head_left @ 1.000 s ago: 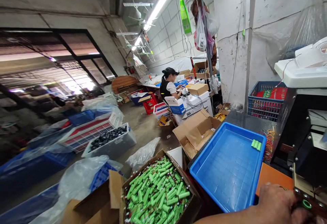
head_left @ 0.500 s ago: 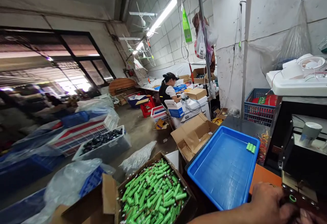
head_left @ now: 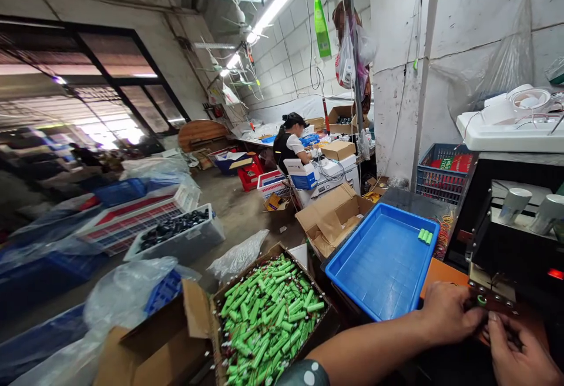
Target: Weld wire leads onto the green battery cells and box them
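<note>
At the lower right, my left hand [head_left: 450, 314] is closed, with thumb and fingers at a green battery cell [head_left: 482, 301] whose round end shows under the front of a black machine [head_left: 511, 257]. Close beside it, my right hand [head_left: 520, 348] is pinched, its thumb and fingertips near the cell; what they hold is hidden. A blue tray [head_left: 374, 262] lies left of the machine, and a small row of green cells [head_left: 425, 236] sits in its far right corner. An orange board [head_left: 443, 277] shows between tray and machine.
A cardboard box [head_left: 215, 327] full of green batteries with wires [head_left: 273, 315] stands left of my arm. Behind the tray is an open carton [head_left: 330, 215]. Coloured wires [head_left: 444, 236] lie by the machine. A co-worker [head_left: 291, 145] sits at a table further back.
The view has shifted, bringing both hands and more of the machine into sight. My right hand, mostly cut off before, now shows beside the left. A red light now shows on the machine.
</note>
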The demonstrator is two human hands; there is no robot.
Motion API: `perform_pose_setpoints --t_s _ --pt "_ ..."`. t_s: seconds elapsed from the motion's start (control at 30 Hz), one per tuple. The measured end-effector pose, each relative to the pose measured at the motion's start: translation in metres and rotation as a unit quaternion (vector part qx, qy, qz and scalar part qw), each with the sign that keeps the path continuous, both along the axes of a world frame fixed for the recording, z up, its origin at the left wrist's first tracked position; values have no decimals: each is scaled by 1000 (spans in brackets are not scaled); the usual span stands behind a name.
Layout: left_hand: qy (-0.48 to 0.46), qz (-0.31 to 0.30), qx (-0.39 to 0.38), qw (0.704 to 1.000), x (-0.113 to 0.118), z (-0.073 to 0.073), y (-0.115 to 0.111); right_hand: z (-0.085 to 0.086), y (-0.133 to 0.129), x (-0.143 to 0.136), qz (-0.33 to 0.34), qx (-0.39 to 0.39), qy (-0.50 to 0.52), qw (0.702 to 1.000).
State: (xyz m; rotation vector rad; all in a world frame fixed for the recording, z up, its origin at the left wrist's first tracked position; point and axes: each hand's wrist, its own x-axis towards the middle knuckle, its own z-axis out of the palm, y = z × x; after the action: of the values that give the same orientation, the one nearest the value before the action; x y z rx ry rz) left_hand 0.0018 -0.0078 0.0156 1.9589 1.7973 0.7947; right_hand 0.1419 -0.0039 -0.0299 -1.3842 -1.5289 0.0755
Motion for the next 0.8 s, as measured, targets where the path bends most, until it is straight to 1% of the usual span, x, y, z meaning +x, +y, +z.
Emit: perform_pose_setpoints --t_s 0.07,0.13,0.27,0.4,0.6,0.7,0.8 --pt "-3 4 -3 1000 0 1 -1 5 -1 -1 3 6 -6 1000" --pt "-7 6 -5 1000 1 3 -2 6 -1 -2 5 1 -8 1000" --pt "-12 6 -8 1000 1 3 -3 2 0 -1 11 5 -6 1000" --pt "-20 8 -4 1000 1 4 -3 -1 3 -1 2 15 -8 1000" --pt "-71 3 -44 997 -3 10 -4 5 -1 -2 -11 11 10 1000" --pt "-87 -10 -73 993 -7 12 -1 6 -6 -2 9 -2 44 999" --pt "-73 -32 -91 993 -11 18 1 7 -11 -1 40 5 71 997"
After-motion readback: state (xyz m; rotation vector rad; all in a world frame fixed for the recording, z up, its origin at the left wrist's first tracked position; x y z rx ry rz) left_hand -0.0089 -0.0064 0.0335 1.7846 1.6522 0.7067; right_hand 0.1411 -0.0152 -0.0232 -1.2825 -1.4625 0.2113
